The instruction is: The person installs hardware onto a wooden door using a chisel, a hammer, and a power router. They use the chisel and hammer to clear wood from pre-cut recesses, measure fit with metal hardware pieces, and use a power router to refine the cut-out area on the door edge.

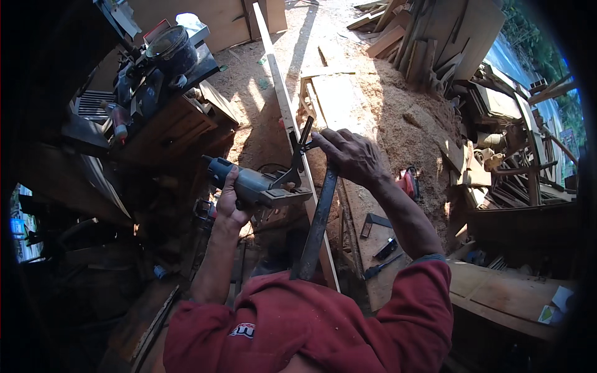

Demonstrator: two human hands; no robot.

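Just left of the long wooden board (277, 74), the left hand (229, 202) grips a blue-grey power tool (250, 181) by its barrel, probably the surest hold; it looks rigid and front-heavy. Right of the board, the right hand (351, 155) curls by a dark metal bar (319, 224), grip unclear.

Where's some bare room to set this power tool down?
The power tool might fit on the wooden panel at lower right, between the red right sleeve and the white paper. There's also sawdust-strewn floor between the long timber and the left-hand bench. That bench is crowded around the bucket.
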